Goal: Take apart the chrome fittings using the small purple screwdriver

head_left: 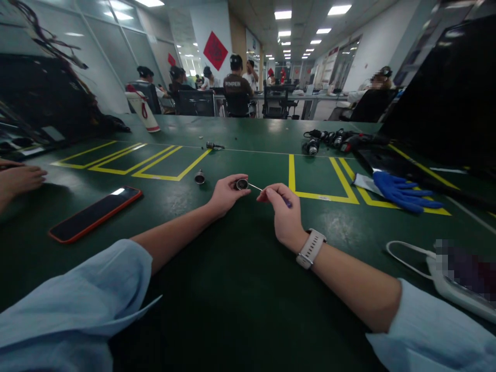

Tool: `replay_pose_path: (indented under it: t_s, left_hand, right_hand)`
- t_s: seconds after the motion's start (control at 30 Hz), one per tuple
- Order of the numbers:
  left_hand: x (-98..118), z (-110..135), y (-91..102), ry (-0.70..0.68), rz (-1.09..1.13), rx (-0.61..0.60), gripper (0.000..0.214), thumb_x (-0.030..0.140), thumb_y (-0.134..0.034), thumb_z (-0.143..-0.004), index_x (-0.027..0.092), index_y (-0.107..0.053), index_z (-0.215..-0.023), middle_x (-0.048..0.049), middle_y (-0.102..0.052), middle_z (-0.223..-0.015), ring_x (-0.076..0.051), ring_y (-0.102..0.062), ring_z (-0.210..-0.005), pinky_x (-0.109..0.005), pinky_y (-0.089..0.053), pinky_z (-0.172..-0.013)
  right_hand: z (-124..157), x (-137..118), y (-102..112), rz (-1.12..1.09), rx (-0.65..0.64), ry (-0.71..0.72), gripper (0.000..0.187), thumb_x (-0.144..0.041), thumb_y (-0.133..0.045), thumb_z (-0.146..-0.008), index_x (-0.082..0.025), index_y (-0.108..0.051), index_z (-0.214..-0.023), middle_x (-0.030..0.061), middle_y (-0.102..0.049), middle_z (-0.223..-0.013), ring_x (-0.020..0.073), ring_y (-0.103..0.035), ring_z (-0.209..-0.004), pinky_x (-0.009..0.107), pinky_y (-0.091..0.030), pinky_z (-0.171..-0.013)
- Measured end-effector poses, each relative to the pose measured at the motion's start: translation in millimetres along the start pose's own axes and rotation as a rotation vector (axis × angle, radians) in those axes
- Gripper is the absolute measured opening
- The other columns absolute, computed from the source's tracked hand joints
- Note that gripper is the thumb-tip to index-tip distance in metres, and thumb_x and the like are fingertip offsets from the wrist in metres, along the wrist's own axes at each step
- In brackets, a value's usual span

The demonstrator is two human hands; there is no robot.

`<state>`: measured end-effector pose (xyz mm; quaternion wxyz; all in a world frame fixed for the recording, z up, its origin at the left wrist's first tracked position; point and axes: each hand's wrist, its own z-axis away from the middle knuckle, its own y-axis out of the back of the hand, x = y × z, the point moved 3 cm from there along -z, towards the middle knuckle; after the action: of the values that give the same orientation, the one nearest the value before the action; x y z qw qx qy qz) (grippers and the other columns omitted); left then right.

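Over the middle of the green table my left hand [228,194] pinches a small round metal part [242,184], dark and hollow on the side facing me. My right hand [282,206] is closed around a thin screwdriver [254,186]. Its shaft points left, with the tip at the rim of the round part; whether it touches cannot be made out. A bit of purple handle shows between the fingers. To the left of my left hand stands a similar small metal part [199,177]. Farther back lies a dark cylindrical piece with a thin end [214,146].
An orange-cased phone [96,213] lies at left, near another person's hand [22,178]. At right are a blue glove [405,190], dark metal parts with cables [329,140] and a white-edged device [461,287]. A white cup [144,111] stands at the back left. Yellow tape [325,197] marks the table.
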<state>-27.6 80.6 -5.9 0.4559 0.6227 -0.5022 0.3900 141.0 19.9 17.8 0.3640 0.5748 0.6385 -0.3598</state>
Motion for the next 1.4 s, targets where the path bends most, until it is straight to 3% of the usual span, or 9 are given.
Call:
replay_pose_path:
  t_s: [0.43,0.63,0.87,1.17,1.4]
  left_hand:
    - [-4.0,-5.5,11.9,0.022,-0.001,0.044,0.046,0.015,-0.078,-0.053,0.010,-0.068,-0.098,-0.0076,-0.072,-0.084,-0.020,-0.066,-0.079,-0.038,-0.052,-0.082]
    - [-2.8,-2.2,9.6,0.030,-0.002,0.047,0.047,0.015,-0.077,-0.054,0.010,-0.068,-0.099,-0.0077,-0.072,-0.086,-0.020,-0.067,-0.081,-0.038,-0.052,-0.084]
    - [-0.9,-0.3,10.1,0.035,-0.025,0.047,0.048,0.018,-0.078,-0.054,0.009,-0.067,-0.100,-0.0085,-0.072,-0.088,-0.021,-0.067,-0.081,-0.040,-0.051,-0.085]
    - [-1.0,1.7,10.2,0.005,-0.080,0.060,0.047,0.018,-0.078,-0.054,0.011,-0.067,-0.099,-0.0080,-0.071,-0.087,-0.023,-0.067,-0.085,-0.040,-0.052,-0.084]
    - [0.2,2.1,9.1,-0.003,-0.062,0.050,0.048,0.019,-0.078,-0.054,0.010,-0.067,-0.100,-0.0081,-0.071,-0.086,-0.021,-0.067,-0.082,-0.038,-0.052,-0.083]
  right_hand:
    - [-28.2,23.9,-25.6,0.046,-0.080,-0.085,0.019,-0.020,-0.049,-0.079,-0.020,-0.055,-0.061,-0.0012,-0.056,-0.064,0.0166,-0.053,-0.066,0.032,-0.041,-0.067]
    - [-27.3,32.4,-26.7,-0.058,-0.082,-0.160,0.017,-0.022,-0.051,-0.078,-0.019,-0.058,-0.063,-0.0005,-0.059,-0.066,0.0169,-0.055,-0.071,0.032,-0.041,-0.071]
    - [-26.4,40.3,-24.9,-0.234,-0.044,-0.278,0.016,-0.025,-0.048,-0.077,-0.019,-0.059,-0.067,0.0014,-0.062,-0.065,0.0156,-0.057,-0.064,0.030,-0.044,-0.065]
    - [-22.2,39.2,-25.8,-0.236,-0.053,-0.267,0.013,-0.025,-0.054,-0.077,-0.020,-0.062,-0.068,-0.0003,-0.063,-0.068,0.0160,-0.057,-0.071,0.030,-0.042,-0.068]
    - [-23.8,38.5,-24.3,-0.285,-0.042,-0.319,0.014,-0.025,-0.050,-0.076,-0.019,-0.059,-0.066,0.0008,-0.063,-0.064,0.0152,-0.057,-0.064,0.030,-0.042,-0.064]
